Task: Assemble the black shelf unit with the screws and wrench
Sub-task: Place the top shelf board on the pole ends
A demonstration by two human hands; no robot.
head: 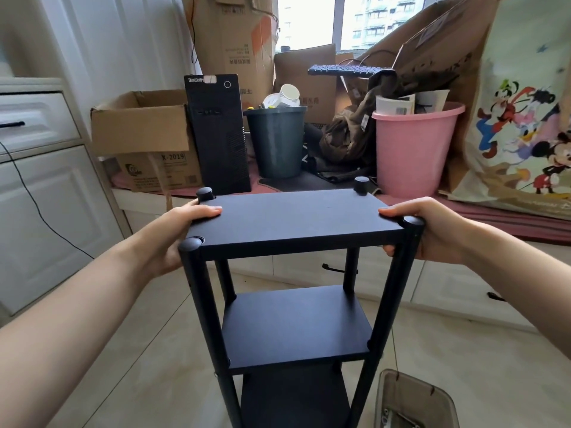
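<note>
Now, the tall black shelf unit w/ flat matte boards and round tube posts [293, 230] stands upright on the pale tiled floor [148, 350], right in front of the person. Three boards show: top, middle, and a lower one partly cut off by the frame's bottom edge. Both hands are clamped on the top board's short edges. The left hand [182, 230] has its thumb flat on top and fingers wrapped under, near the left posts; the right hand [432, 230] does the same on the opposite side, touching the near right post cap.

Handling, as a guess: the boards look rigid, prob. light panel material, and the frame is stiff enough to lift as one piece, but tall and narrow, so tippy. The matte finish shouldn't be slippery. Best hold seems to be where the hands are now, top-board edges by the posts, or lower on the posts for more control.

Hard to tell: feet and base are out of view, so can't say if it sits level. No screws or wrench clearly visible. A smoky translucent plastic box [414, 400] at bottom right holds small metal-looking bits, too cropped to ID. Underside joints are hidden, so tightness is unknown.
</note>
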